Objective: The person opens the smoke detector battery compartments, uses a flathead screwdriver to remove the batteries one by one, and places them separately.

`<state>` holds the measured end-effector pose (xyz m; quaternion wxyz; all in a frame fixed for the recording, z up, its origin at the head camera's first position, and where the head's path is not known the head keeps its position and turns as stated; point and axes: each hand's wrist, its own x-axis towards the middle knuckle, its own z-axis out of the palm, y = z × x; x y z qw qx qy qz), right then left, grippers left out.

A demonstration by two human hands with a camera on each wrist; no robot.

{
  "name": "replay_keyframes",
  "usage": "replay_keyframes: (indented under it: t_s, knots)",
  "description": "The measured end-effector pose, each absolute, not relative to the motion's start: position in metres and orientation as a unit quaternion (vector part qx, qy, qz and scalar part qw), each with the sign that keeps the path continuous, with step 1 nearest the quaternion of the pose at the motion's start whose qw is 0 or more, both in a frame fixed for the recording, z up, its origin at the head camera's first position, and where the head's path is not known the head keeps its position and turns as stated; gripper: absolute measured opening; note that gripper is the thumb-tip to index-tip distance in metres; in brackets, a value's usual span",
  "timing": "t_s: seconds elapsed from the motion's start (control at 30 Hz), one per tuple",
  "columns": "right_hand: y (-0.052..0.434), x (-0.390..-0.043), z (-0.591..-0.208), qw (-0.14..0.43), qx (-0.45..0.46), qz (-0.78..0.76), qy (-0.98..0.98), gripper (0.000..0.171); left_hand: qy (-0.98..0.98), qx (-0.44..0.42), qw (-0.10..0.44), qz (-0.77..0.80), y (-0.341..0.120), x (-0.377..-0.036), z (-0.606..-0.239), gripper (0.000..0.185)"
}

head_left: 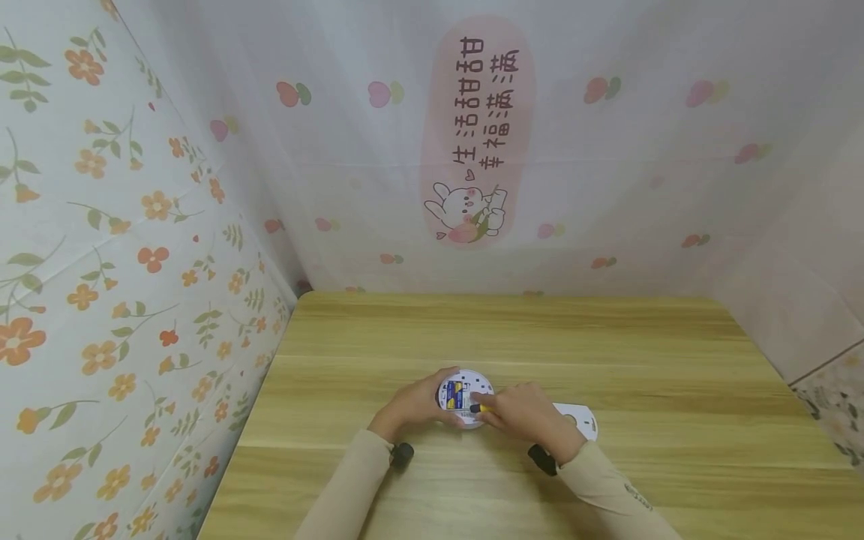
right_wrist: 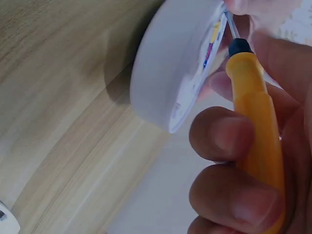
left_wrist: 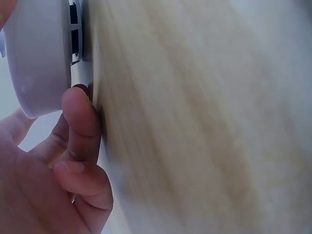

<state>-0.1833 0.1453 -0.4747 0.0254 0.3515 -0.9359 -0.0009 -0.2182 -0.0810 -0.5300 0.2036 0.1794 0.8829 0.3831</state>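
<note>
Floral and pink curtains are hanging round a wooden surface (head_left: 607, 352); the pink panel's Chinese characters are too small for me to read. My left hand (head_left: 412, 405) is grasping a round white device (head_left: 464, 397), tilted on edge. My right hand (head_left: 523, 414) is gripping a yellow screwdriver (right_wrist: 253, 122), its shaft pointing left into the device's labelled face. A white cover (head_left: 577, 418) is lying just right.

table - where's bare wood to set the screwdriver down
Bare wood on the table: the far strip toward the curtain, the right side beyond the white cover, the left edge by the floral wall. Crowded only around the round device between both hands.
</note>
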Motion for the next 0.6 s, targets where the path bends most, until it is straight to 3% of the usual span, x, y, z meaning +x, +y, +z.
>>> replay_keyframes:
  t_s: [0.33,0.6]
  knots:
    - [0.147,-0.189,-0.466,-0.025,0.355,0.077,-0.931,0.016,0.873,0.176,0.210,0.405,-0.080,-0.221,-0.532,0.104]
    - [0.148,-0.192,-0.463,-0.019,0.359,0.081,-0.929,0.016,0.869,0.176,0.213,0.411,-0.081,-0.220,-0.533,0.104]
